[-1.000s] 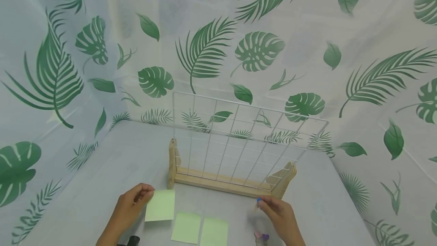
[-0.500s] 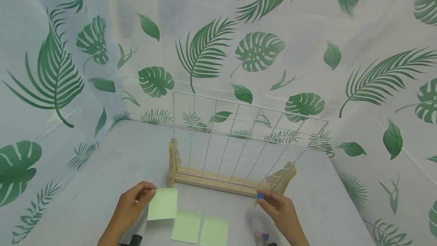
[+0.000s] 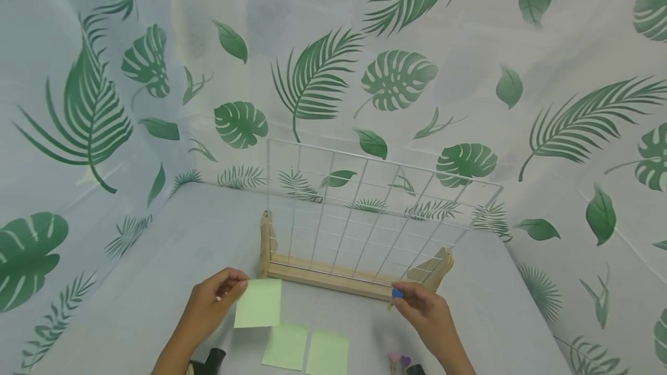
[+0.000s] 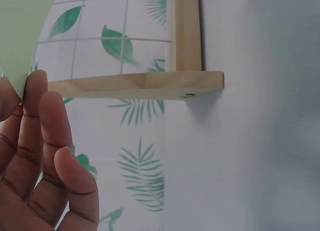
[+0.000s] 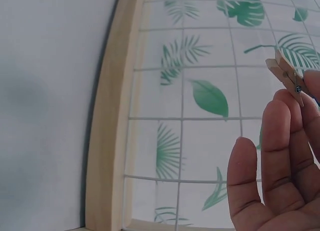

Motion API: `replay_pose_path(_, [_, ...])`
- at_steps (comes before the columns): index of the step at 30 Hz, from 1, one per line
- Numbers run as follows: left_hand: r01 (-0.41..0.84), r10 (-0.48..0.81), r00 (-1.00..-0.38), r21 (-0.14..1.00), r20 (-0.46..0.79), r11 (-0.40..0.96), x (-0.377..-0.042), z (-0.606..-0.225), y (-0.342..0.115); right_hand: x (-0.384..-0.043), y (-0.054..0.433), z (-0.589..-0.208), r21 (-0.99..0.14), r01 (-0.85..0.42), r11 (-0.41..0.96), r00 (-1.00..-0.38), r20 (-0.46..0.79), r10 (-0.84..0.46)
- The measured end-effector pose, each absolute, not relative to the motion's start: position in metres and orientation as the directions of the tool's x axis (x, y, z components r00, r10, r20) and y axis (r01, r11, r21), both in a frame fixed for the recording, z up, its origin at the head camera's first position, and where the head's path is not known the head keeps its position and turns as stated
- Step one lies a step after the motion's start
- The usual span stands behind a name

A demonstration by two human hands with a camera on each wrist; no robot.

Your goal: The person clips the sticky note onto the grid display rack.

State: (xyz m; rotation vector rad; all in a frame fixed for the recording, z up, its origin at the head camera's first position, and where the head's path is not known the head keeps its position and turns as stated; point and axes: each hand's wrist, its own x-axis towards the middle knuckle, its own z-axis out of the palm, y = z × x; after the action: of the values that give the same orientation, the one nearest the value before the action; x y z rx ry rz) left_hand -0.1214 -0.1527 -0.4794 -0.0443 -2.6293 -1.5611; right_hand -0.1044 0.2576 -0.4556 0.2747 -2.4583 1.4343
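My left hand [image 3: 212, 302] pinches a pale green sticky note [image 3: 258, 304] by its upper left corner, raised over the table in front of the rack. In the left wrist view the note [image 4: 22, 31] sits between thumb and fingertip. My right hand [image 3: 424, 311] holds a small wooden clothespin with a blue heart [image 3: 397, 293] near the rack's right end. The right wrist view shows the clothespin [image 5: 286, 76] between thumb and fingers, its tip pointing away. Two more green sticky notes [image 3: 284, 347] [image 3: 327, 353] lie side by side on the table.
A white wire grid [image 3: 365, 219] stands upright in a wooden base [image 3: 328, 287] at mid-table. Clothespins with a pink heart [image 3: 393, 357] and a purple heart [image 3: 405, 360] lie by the front edge. Leaf-print cloth [image 3: 312, 74] hangs behind and at the sides.
My left hand has moved the sticky note up and to the right, nearer the rack. My right hand has risen slightly with the clothespin, and the blue heart faces the camera more.
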Motion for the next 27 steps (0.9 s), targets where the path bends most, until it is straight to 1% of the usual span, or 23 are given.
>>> replay_pose_path(15, [0.088, -0.016, -0.994, 0.894, 0.105, 0.440, -0.124, -0.463, -0.139, -0.106, 0.256, -0.440, -0.822, -0.300, 0.485, -0.946, 0.321, -0.041])
replay_pose_path(19, [0.116, 0.003, -0.992, 0.899, 0.126, 0.422, -0.126, -0.462, -0.134, -0.108, 0.253, -0.437, -0.832, -0.283, 0.478, -0.952, 0.306, -0.031])
replay_pose_path(23, [0.152, 0.025, -0.988, 0.902, 0.155, 0.404, -0.127, -0.462, -0.131, -0.109, 0.250, -0.434, -0.854, -0.229, 0.467, -0.966, 0.259, 0.000])
replay_pose_path(27, [0.190, 0.039, -0.981, 0.903, 0.190, 0.384, -0.128, -0.461, -0.127, -0.111, 0.248, -0.430, -0.853, -0.232, 0.467, -0.965, 0.264, 0.002])
